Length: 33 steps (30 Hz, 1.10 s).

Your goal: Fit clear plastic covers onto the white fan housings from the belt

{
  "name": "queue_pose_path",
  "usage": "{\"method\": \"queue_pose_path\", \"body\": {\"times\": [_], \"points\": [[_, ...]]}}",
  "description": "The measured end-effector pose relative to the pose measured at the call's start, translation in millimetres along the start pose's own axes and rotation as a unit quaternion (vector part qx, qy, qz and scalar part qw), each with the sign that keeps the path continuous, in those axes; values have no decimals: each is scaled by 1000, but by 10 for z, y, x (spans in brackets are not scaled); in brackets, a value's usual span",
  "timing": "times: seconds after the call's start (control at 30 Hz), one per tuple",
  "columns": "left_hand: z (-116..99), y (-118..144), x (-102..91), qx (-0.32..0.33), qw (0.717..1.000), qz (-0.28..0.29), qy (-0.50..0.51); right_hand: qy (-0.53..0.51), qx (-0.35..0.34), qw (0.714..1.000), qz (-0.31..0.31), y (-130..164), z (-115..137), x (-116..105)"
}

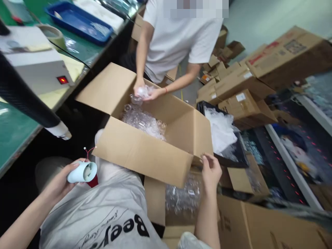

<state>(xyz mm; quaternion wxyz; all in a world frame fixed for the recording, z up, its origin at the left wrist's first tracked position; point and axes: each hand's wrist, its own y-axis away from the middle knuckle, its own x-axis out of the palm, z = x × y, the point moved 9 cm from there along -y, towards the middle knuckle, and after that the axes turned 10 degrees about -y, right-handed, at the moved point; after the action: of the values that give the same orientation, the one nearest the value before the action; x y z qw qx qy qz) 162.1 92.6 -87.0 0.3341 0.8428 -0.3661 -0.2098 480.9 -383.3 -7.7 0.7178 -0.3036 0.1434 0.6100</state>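
Two hands: both are mine, one on each side of the big open carton (145, 152).
Left hand (61, 181): it is left of the carton and lower, over my lap. The fingers are closed around a small pale blue fan part (82, 172).
Fan part: it is a short round piece, lying sideways in my grip, with its open end turned to the carton. Thin red and white wires (88, 150) come out from its top, toward the carton's near wall.
Right hand (210, 172): it is at the carton's near right corner. The fingers are together and pinch the edge of the right flap (203, 136); the thumb I cannot see well.
Carton: brown cardboard, all flaps are open. Inside, at the far left part, lies a heap of clear plastic pieces (144, 121).
Other person: someone in a white T-shirt (178, 34) stands behind the carton. Both hands (145, 91) of this person are over the carton's far edge and hold some clear plastic pieces.
Second box (181, 204): it is under the carton, and more clear plastic is visible in it.
Black tray (234, 155): just right of the carton, with white plastic bags (220, 128) in it.
Green table (15, 131): left of the carton, with a white machine (36, 65) that has a red lit switch.
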Motion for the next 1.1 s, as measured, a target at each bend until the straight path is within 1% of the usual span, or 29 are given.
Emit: {"method": "queue_pose_path", "body": {"times": [0.03,0.07,0.1,0.13,0.2,0.23,0.27,0.3,0.33,0.37,0.4,0.43,0.47,0.5,0.53,0.57,0.6,0.67,0.7,0.77,0.83,0.87,0.9,0.93,0.97,1.0,1.03,1.07,1.1], "points": [[44,38,-28,-14,999,-17,38,-12,-39,998,53,-230,233,335],[95,72,-48,-31,996,-25,81,-17,-77,990,115,-425,467,732],[145,101,-72,-47,992,-31,116,-12,-112,977,181,-569,688,1181],[189,125,-122,-58,988,-46,133,2,-142,958,251,-656,878,1664],[270,161,-247,-74,983,-77,149,55,-186,905,379,-664,1117,2643],[311,176,-313,-81,981,-92,154,91,-201,874,433,-596,1158,3095],[352,193,-379,-86,978,-106,156,133,-214,842,476,-499,1156,3495],[391,212,-441,-90,976,-120,157,175,-225,812,510,-382,1120,3834],[425,235,-495,-93,975,-131,155,214,-235,783,535,-257,1063,4108],[449,260,-538,-91,975,-138,151,247,-245,757,553,-135,997,4319],[464,288,-571,-86,976,-141,144,272,-253,735,568,-25,931,4473],[473,319,-597,-80,977,-143,136,288,-259,718,579,65,872,4581],[480,353,-618,-74,978,-145,129,295,-263,706,587,126,824,4651],[487,388,-638,-71,979,-147,123,296,-263,702,592,154,790,4692],[494,421,-655,-67,979,-150,120,292,-258,704,594,145,770,4709],[502,448,-670,-64,979,-153,120,285,-250,713,590,99,763,4705],[511,467,-683,-61,978,-154,124,276,-237,728,582,20,771,4678],[537,475,-700,-55,977,-151,139,247,-202,770,552,-203,827,4549],[556,462,-703,-54,977,-145,148,226,-182,795,533,-324,874,4440],[586,405,-679,-56,977,-120,169,166,-149,838,498,-507,1007,4136],[578,326,-608,-55,978,-78,186,90,-127,861,484,-524,1176,3751],[550,287,-560,-49,980,-55,185,50,-120,863,487,-450,1270,3548],[507,253,-506,-40,983,-32,178,5,-116,858,500,-316,1374,3352],[460,224,-452,-31,986,-14,166,-41,-116,845,521,-125,1493,3168],[402,200,-387,-17,989,9,147,-97,-121,821,550,120,1638,2999],[352,181,-328,-8,991,25,134,-172,-138,778,589,422,1830,2837],[309,166,-272,-1,992,41,121,-216,-181,731,622,751,2035,2680],[270,155,-220,5,993,56,108,-225,-247,697,635,1071,2226,2540],[234,150,-176,11,993,71,94,-215,-325,672,631,1380,2401,2426]]}}
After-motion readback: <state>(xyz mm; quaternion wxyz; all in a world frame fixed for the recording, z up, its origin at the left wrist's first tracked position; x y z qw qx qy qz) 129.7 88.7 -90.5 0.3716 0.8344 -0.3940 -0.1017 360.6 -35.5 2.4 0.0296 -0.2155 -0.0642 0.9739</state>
